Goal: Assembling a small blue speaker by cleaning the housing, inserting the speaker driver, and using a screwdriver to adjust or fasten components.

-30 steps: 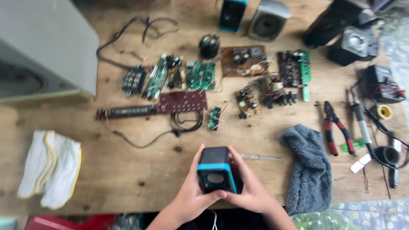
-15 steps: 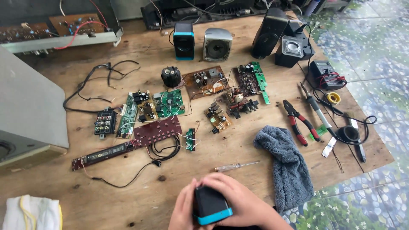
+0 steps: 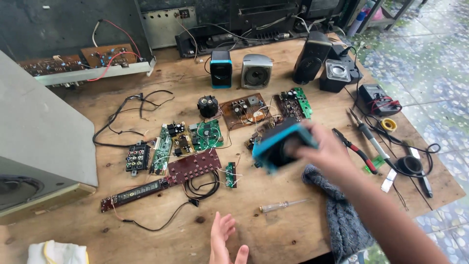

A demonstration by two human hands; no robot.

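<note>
From the head camera we see our right hand (image 3: 328, 152) stretched out over the wooden table (image 3: 273, 234), its fingers wrapped around a small black speaker with a bright blue rim (image 3: 282, 145). The speaker is blurred, held clear of the table and tilted, its dark round front facing left and toward us. Directly under it lie brown circuit boards (image 3: 244, 110) and a tangle of loose parts. Just beneath our right wrist lies a crumpled grey knitted cloth (image 3: 342, 215), and to the right of that hand are red-handled pliers (image 3: 359, 152) and a soldering iron (image 3: 367, 136) with its coiled black cord.

Our left hand (image 3: 223, 242) sits low at the near edge of the table, palm open, fingers spread and holding nothing. Just to its right lies a slim screwdriver with a clear handle (image 3: 283, 205). Beyond its fingertips are a dark red perforated board (image 3: 194, 166) with looped black wires, and farther off a green circuit board (image 3: 207, 134).

Well beyond both hands, near the far edge, stands a matching black speaker with a blue rim (image 3: 221, 69), upright beside a silver-grey speaker (image 3: 256, 71). A large grey cabinet (image 3: 39, 146) fills the table far to the left of our left hand.
</note>
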